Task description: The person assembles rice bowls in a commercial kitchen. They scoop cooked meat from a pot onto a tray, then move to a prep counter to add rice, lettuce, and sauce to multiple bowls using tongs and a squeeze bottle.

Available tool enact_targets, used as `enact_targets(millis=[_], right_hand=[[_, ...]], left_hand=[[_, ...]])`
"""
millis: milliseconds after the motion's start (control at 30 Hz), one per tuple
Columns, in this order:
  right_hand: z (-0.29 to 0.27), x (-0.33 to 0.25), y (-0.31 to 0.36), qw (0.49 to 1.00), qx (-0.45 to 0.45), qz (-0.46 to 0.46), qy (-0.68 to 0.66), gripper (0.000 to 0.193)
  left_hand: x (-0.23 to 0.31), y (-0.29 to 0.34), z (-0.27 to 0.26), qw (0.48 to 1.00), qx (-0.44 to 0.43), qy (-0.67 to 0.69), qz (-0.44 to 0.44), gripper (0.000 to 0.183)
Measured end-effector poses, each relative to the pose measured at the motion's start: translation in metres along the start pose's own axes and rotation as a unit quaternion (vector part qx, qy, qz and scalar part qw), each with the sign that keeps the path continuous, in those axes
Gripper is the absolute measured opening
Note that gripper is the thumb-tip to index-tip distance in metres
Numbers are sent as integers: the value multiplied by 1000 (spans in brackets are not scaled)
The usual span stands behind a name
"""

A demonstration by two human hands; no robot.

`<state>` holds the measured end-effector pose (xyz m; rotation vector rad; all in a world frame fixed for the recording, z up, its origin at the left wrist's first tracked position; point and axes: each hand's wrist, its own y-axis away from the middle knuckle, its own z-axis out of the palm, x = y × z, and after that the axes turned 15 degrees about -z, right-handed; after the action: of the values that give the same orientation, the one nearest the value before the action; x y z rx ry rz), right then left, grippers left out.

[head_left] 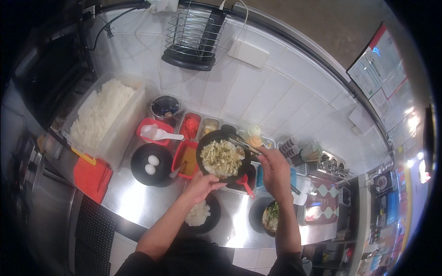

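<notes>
My left hand (205,187) grips the near rim of a black bowl (247,166), thumb and fingers closed on its edge. Rice (223,158) with pale, zigzag sauce and brownish bits fills the bowl, which is raised over the counter. My right hand (275,170) is closed on metal tongs (246,145) whose tips reach over the bowl's far right side. Below my left forearm, another black bowl (214,221) with plain rice stands partly hidden. Beside my right forearm is a third black bowl (257,215) of food topped with chopped greens.
A large clear bin of rice (103,112) stands left on the steel counter (126,202). Two white eggs (152,164) rest on a black plate (138,177). Red tubs (178,161) and topping containers (189,125) line the back. A wire rack (193,34) hangs on the tiled wall.
</notes>
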<state>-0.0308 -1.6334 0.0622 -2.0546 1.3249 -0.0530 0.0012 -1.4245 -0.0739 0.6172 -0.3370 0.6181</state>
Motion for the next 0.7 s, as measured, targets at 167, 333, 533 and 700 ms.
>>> enact_targets(millis=[167,333,533,700], right_hand=[[-6,7,2,999,25,-17,25,20],[-9,5,5,999,12,-26,40,20],[-5,-5,0,996,26,-70,56,20],[-1,-14,5,996,17,-73,39,24]], left_hand=[[3,4,-5,1000,22,10,9,58],[3,3,-14,999,6,34,18,53],[2,2,-17,998,-8,55,5,54],[-5,14,-12,999,11,39,5,56]])
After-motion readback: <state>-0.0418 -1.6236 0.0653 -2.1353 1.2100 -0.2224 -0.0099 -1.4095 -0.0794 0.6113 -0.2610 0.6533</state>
